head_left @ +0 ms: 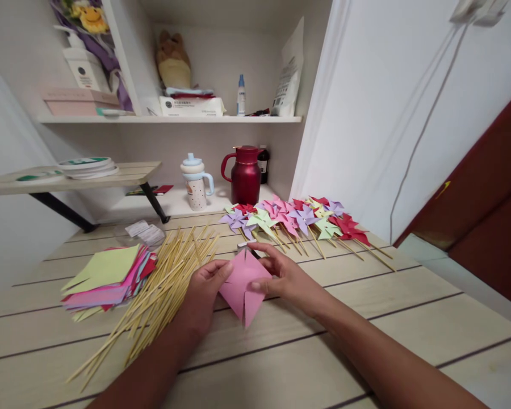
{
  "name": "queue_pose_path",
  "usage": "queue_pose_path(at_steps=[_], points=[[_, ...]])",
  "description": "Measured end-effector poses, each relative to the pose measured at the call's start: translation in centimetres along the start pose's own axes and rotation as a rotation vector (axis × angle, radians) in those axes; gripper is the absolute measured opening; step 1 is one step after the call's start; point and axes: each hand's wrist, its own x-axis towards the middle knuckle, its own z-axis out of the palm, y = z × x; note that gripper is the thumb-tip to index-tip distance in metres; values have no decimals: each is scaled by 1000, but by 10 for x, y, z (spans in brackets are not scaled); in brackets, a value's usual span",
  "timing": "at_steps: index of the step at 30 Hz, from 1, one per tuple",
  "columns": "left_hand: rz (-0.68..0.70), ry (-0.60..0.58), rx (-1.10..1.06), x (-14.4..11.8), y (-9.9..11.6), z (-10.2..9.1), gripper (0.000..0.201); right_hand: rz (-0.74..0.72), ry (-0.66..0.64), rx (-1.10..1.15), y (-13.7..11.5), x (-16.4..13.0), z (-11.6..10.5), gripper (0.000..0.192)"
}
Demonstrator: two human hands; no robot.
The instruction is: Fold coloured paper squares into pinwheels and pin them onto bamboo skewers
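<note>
A pink paper square (243, 284) with slits cut in from its corners is held up over the table, turned like a diamond. My left hand (206, 287) pinches its left corner between thumb and fingers. On the right side, my right hand (281, 278) grips it, thumb on the front and fingers behind. Left of my left hand lies a loose heap of thin wooden sticks (170, 284). Farther left is a stack of coloured paper squares (106, 278), a yellow-green one on top. Finished paper pinwheels (289, 218) on sticks lie beyond my right hand.
A slatted wooden table (366, 329) spans the front. At its back stand a red jug (244, 176) and a pale cup (196, 184) with a blue handle. A small raised stand (132, 170) carries white round discs (87, 167). A small clear packet (145, 233) lies below the stand.
</note>
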Motion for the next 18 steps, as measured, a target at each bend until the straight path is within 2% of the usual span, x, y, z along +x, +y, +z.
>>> queue_pose_path(at_steps=[5, 13, 18], points=[[41, 51, -62, 3, 0, -1, 28, 79, -81, 94, 8, 1, 1, 82], [81, 103, -69, 7, -3, -3, 27, 90, -34, 95, 1, -2, 0, 77], [87, 78, -45, 5, 0, -4, 25, 57, -41, 52, 1, -2, 1, 69]])
